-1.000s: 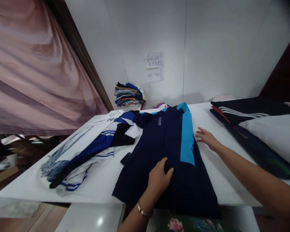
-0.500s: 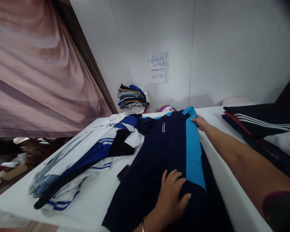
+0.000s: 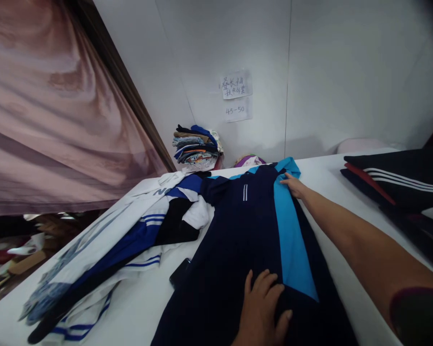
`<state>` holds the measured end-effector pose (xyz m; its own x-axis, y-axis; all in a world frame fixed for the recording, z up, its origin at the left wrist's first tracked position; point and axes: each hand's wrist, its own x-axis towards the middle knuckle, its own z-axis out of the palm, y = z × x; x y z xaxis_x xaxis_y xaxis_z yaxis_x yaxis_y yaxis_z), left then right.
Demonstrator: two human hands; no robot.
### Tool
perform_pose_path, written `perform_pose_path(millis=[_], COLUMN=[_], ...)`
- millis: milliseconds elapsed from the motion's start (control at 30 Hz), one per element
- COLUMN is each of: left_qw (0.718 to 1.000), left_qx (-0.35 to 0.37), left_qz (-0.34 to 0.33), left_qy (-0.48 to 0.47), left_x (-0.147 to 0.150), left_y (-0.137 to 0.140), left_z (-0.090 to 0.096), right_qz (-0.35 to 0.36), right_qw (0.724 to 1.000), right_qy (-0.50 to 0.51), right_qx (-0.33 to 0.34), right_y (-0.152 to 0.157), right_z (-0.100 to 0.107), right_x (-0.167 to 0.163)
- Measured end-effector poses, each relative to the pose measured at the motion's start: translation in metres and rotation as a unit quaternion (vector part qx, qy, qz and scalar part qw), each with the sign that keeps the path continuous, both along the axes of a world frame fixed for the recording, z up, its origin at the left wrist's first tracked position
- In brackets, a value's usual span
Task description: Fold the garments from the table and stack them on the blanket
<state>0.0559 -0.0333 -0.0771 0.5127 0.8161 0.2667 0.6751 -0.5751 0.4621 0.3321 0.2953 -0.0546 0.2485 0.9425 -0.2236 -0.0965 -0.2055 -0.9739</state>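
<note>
A navy jacket (image 3: 234,230) with a bright blue panel (image 3: 290,230) and two short white stripes lies spread on the white table (image 3: 144,293). On its lower front rests my left hand (image 3: 261,305), palm down with the fingers apart. My right hand (image 3: 295,185) reaches to the upper right of the jacket, its fingers closed on the blue panel near the shoulder. Bright blue fabric bunches just beyond that hand. The lower end of the jacket runs out of view at the bottom.
Loose white, blue and black garments (image 3: 130,240) lie at left. A black phone (image 3: 180,273) sits against the jacket's left edge. Folded clothes (image 3: 196,146) are stacked at the back, and dark striped clothing (image 3: 400,175) lies at right. Paper notes (image 3: 237,93) hang on the wall.
My right hand has shifted slightly inward over the blue panel, whose upper part now looks narrower and more creased. My left hand still lies on the navy front, and the camera view has moved slightly.
</note>
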Motion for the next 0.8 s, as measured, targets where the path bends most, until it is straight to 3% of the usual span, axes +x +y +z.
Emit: perform_pose_path(millis=[267,367,467,567,667,733,800], left_qw=[0.999,0.997,0.993,0.995,0.999,0.999,0.999], left_qx=[-0.032,-0.064,-0.102,-0.073,-0.025,-0.017,-0.002], left_qz=[0.018,0.024,0.039,0.051,0.036,0.024,-0.002], left_qy=[-0.021,-0.030,-0.037,-0.035,-0.015,0.013,0.053], left_x=[0.005,0.002,-0.001,0.007,0.034,0.056,0.075], left_y=[-0.002,-0.002,0.007,0.033,0.077,0.111,0.142], left_z=[0.005,0.013,0.035,0.067,0.091,0.093,0.084], right_qz=[-0.068,-0.046,-0.009,0.014,0.029,0.029,0.021], right_qw=[0.993,0.985,0.968,0.945,0.925,0.916,0.910], right_qy=[-0.100,-0.164,-0.243,-0.320,-0.369,-0.389,-0.404], right_qx=[0.016,-0.027,-0.061,-0.073,-0.086,-0.088,-0.087], right_y=[-0.035,-0.045,-0.045,-0.040,-0.038,-0.039,-0.042], right_z=[-0.003,-0.009,-0.011,-0.008,-0.003,0.000,0.002], right_x=[0.026,0.032,0.030,0.022,0.016,0.017,0.021])
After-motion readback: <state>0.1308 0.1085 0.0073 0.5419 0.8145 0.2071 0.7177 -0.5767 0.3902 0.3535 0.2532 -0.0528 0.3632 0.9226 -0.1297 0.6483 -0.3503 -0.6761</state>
